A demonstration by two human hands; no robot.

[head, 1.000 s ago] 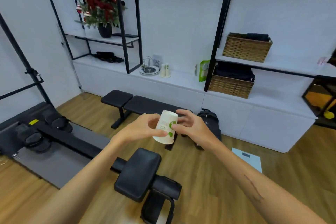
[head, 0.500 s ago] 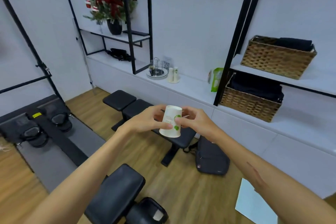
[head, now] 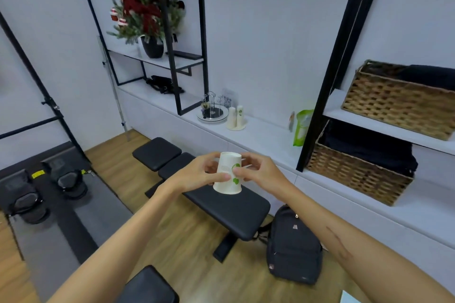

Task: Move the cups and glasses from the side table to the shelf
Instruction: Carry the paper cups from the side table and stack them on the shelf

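Both grips closed on upside-down paper cup (head: 227, 172), left hand (head: 197, 174) and right hand (head: 261, 172) pinching opposite sides

Cup rack (head: 212, 108) left of stacked cups (head: 235, 117) on shelf (head: 266, 134).

A home gym: padded weight bench (head: 216, 202), rowing machine (head: 44, 189), wicker storage baskets (head: 394, 98).

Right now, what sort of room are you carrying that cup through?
Likely a home gym or workout room: padded black benches, a floor machine with foot straps, plus wall shelving holding wicker baskets.
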